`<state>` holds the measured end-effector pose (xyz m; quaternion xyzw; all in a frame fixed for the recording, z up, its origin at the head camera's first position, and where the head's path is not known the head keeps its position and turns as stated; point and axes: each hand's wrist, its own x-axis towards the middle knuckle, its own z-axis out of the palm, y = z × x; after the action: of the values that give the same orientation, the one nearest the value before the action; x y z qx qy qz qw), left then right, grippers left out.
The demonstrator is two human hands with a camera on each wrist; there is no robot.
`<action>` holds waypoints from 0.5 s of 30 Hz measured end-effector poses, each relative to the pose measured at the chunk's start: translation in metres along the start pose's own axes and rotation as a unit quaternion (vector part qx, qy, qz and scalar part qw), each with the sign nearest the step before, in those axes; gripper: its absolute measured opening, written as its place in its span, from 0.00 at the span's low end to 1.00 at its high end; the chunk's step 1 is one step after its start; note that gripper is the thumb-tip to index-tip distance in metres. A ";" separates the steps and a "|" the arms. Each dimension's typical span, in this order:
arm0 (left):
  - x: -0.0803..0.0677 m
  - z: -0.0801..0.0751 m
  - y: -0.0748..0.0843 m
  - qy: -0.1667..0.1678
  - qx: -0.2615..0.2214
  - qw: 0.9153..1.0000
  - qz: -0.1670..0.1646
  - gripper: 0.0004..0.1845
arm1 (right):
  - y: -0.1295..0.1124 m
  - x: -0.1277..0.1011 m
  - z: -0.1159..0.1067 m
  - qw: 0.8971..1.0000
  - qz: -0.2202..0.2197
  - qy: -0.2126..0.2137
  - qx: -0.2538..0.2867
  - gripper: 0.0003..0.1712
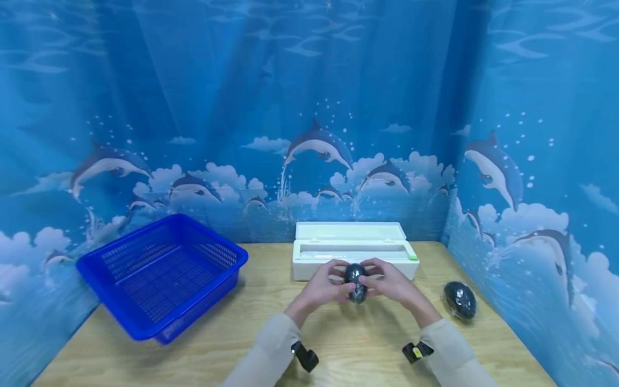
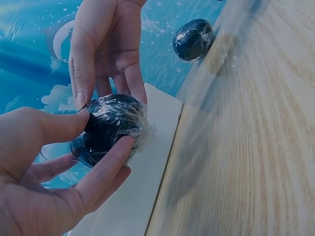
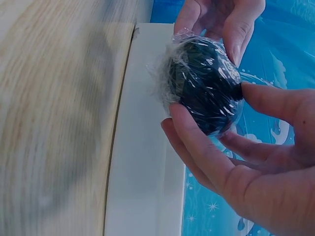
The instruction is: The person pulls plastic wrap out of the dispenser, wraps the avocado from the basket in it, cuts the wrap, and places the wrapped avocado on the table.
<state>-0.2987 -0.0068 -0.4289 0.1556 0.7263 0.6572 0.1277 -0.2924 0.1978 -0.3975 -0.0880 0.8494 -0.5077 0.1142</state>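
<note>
Just beyond the fingers [image 1: 338, 275] the white box [image 1: 309, 263] blocks the way, while bare desk [image 1: 271, 301] lies open below them and toward the blue basket [image 1: 96, 269].

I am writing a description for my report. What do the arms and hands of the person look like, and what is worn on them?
Both arms wear long beige sleeves. The left hand and right hand are bare, without gloves. A small black device is worn at the left wrist, and a black one with a yellow mark at the right wrist.
</note>
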 end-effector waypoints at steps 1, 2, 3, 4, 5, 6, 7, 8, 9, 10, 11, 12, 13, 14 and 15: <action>0.001 0.001 0.000 0.000 0.003 1.000 0.001 0.30 | 0.001 0.000 -0.001 1.000 0.001 -0.001 0.000 0.29; 0.001 0.002 0.000 0.000 0.006 1.000 0.001 0.30 | 0.001 0.001 -0.002 1.000 0.002 -0.002 -0.004 0.29; 0.002 0.003 0.000 0.000 0.007 1.000 0.001 0.30 | 0.002 0.001 -0.003 1.000 0.002 -0.006 -0.008 0.29; 0.002 0.004 0.000 0.000 0.010 1.000 0.000 0.30 | 0.003 0.002 -0.004 1.000 0.003 -0.007 -0.012 0.28; 0.003 0.005 0.000 -0.002 0.013 1.000 0.000 0.30 | 0.003 0.002 -0.005 1.000 0.004 -0.008 -0.017 0.28; 0.003 0.007 0.000 -0.004 0.015 1.000 -0.001 0.30 | 0.004 0.002 -0.006 1.000 0.004 -0.009 -0.023 0.28; 0.004 0.008 0.000 -0.005 0.018 1.000 -0.002 0.30 | 0.004 0.002 -0.007 1.000 0.001 -0.012 -0.029 0.28; 0.004 0.009 0.001 -0.006 0.018 1.000 -0.002 0.30 | 0.004 0.001 -0.009 0.999 -0.002 -0.014 -0.036 0.28; 0.005 0.011 0.001 -0.007 0.020 1.000 -0.004 0.31 | 0.005 0.001 -0.011 0.999 -0.006 -0.015 -0.044 0.28; 0.006 0.013 0.001 -0.009 0.021 1.000 -0.005 0.31 | 0.006 0.000 -0.012 0.999 -0.007 -0.013 -0.052 0.28; 0.007 0.016 0.001 -0.010 0.020 1.000 -0.006 0.31 | 0.006 -0.001 -0.013 0.998 -0.009 -0.013 -0.060 0.28; 0.008 0.018 0.001 -0.011 0.020 1.000 -0.008 0.31 | 0.006 -0.002 -0.015 0.998 -0.010 -0.011 -0.069 0.28; 0.009 0.021 0.002 -0.011 0.020 1.000 -0.010 0.32 | 0.006 -0.003 -0.017 0.997 -0.011 -0.008 -0.076 0.28; 0.009 0.024 0.002 -0.012 0.019 1.000 -0.013 0.32 | 0.006 -0.004 -0.018 0.997 -0.008 -0.003 -0.082 0.27; 0.010 0.027 0.003 -0.011 0.021 1.000 -0.016 0.32 | 0.007 -0.005 -0.020 0.996 -0.004 0.001 -0.087 0.27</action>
<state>-0.2973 0.0224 -0.4283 0.1538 0.7408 0.6380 0.1433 -0.2937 0.2190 -0.3940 -0.1006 0.8899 -0.4327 0.1034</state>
